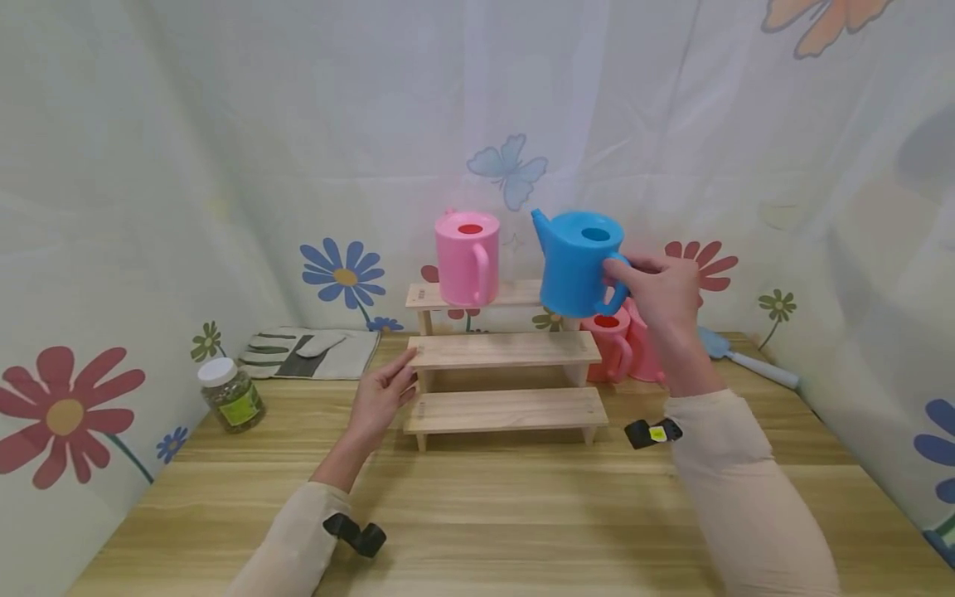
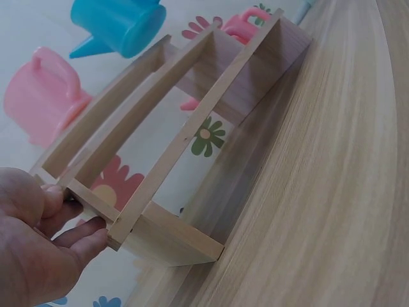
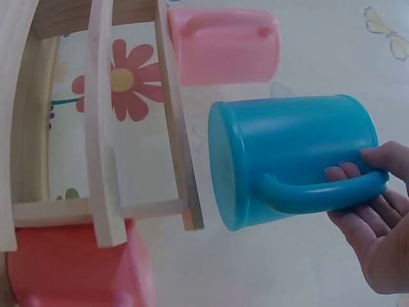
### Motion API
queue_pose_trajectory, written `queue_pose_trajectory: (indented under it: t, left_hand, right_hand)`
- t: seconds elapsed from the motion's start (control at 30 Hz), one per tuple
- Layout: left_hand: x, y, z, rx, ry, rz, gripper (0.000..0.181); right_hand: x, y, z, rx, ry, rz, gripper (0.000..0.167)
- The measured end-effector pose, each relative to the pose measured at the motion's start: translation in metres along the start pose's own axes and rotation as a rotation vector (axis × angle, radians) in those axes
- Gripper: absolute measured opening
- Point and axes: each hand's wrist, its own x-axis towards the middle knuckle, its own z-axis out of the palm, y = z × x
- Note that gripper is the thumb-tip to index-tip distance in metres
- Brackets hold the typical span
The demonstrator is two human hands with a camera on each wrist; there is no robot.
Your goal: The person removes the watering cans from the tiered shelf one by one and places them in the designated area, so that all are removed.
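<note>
My right hand (image 1: 664,290) grips a blue watering can (image 1: 578,265) by its handle. In the right wrist view, the can's base (image 3: 225,167) is a small gap away from the top tier's end. A three-tier wooden plant stand (image 1: 507,350) stands on the table, and a pink watering can (image 1: 462,264) sits at the left of its top tier. My left hand (image 1: 378,398) holds the stand's left end near the middle tier. Seen from the left wrist, its thumb and fingers (image 2: 86,243) are curled at the frame's edge.
Behind the stand's right end are two pinkish-red watering cans (image 1: 608,348), partly hidden. A blue hand trowel (image 1: 761,367) lies at the far right. Garden gloves (image 1: 306,352) and a white-lidded jar (image 1: 233,398) are at the left. A flowered curtain (image 1: 358,108) hangs behind.
</note>
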Motion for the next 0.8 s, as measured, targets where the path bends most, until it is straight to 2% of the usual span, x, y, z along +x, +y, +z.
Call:
queue_pose_trajectory:
  t: [0.3,0.57,0.8]
  left_hand:
    - [-0.001,0.001,0.0,0.002,-0.005,0.007,0.042]
    - [-0.002,0.0,0.0,-0.002,-0.007,0.002,0.042]
    - [-0.001,0.001,0.0,0.002,0.004,-0.005,0.042]
  right_hand:
    - [-0.021,0.018,-0.03,-0.033,0.014,0.02,0.062]
    - [-0.033,0.027,-0.058,-0.062,-0.057,-0.009,0.061]
    - [-0.036,0.033,-0.073,-0.101,-0.091,-0.003,0.062]
